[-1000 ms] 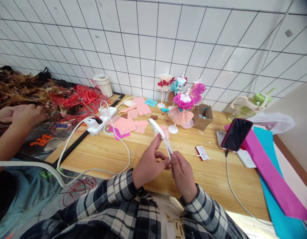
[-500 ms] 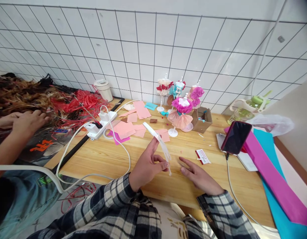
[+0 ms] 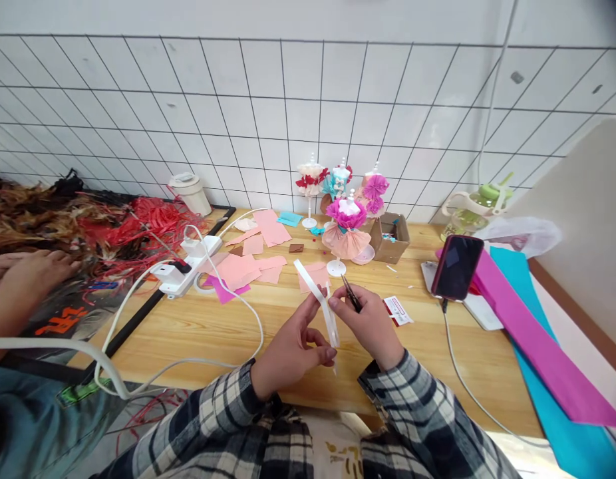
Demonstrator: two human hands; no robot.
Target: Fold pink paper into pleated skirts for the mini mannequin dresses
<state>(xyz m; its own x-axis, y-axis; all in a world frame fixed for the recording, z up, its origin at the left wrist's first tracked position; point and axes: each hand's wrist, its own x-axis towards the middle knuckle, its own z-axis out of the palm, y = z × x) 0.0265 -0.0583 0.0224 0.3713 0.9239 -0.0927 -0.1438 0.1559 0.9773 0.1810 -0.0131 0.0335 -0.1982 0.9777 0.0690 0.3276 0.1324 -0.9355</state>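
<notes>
My left hand (image 3: 295,349) pinches a thin, curved white strip (image 3: 315,287) between its fingers, in front of my chest above the table. One end of the strip rises up and to the left, and the other hangs near my thumb. My right hand (image 3: 370,326) is closed around a small dark pointed tool (image 3: 352,294) whose tip points up and left; tweezers or scissors, I cannot tell. The right thumb and fingertips are at the strip's side, and whether they grip it too is unclear.
Mini dress forms in paper skirts (image 3: 345,233) stand by a small cardboard box (image 3: 392,239). Pink paper pieces (image 3: 238,269) and a power strip (image 3: 191,266) lie left. A phone (image 3: 458,266) and coloured sheets (image 3: 542,339) are right. Another person's hand (image 3: 41,276) rests far left.
My right hand has come in from the right to the white strip and now holds the dark pointed tool; before, its fingers were stretched out. The whole view has shifted slightly.
</notes>
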